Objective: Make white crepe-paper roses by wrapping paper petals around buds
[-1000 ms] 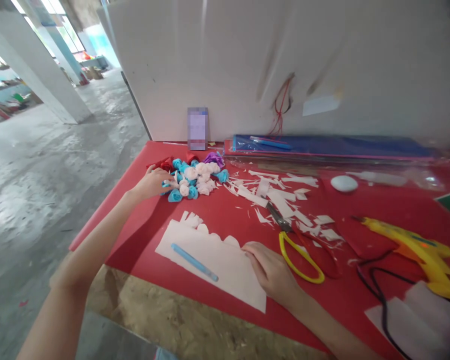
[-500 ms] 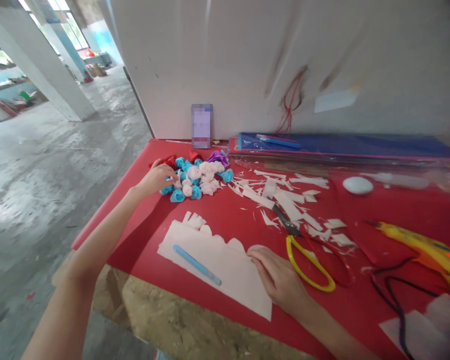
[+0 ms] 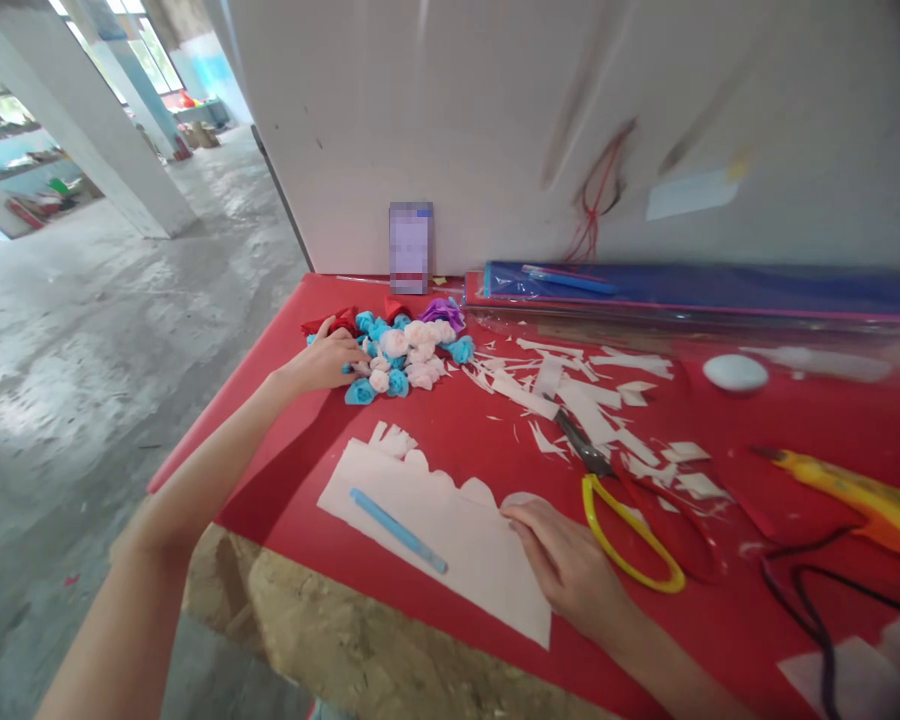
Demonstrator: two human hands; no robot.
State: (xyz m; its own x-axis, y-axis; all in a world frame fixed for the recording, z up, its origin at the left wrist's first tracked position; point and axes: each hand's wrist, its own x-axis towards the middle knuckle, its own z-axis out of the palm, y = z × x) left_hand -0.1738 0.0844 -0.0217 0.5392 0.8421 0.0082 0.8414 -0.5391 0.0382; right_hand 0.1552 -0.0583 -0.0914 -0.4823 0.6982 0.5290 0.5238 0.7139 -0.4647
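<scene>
My left hand (image 3: 321, 362) reaches to the left side of a cluster of paper flowers (image 3: 409, 350) in blue, pale pink, red and purple; its fingers curl at a blue flower, and what they grip is partly hidden. Near the table's front, my right hand (image 3: 551, 545) pinches a small rounded white paper piece (image 3: 520, 499) over the right part of a white paper sheet (image 3: 450, 540). A light blue pen (image 3: 397, 530) lies across that sheet. Rounded white cut pieces (image 3: 394, 440) rest along its back edge.
Right of my right hand lie scissors (image 3: 630, 540) with yellow and red handles. Behind them are white paper scraps (image 3: 592, 400). A yellow glue gun (image 3: 855, 490) with a dark cord is at the right. A phone (image 3: 411, 248) leans on the wall behind the flowers.
The view has shifted slightly, so the table's things appear a little further right. My left hand has moved slightly against the flowers, its fingers more bunched. My right hand keeps its pinch.
</scene>
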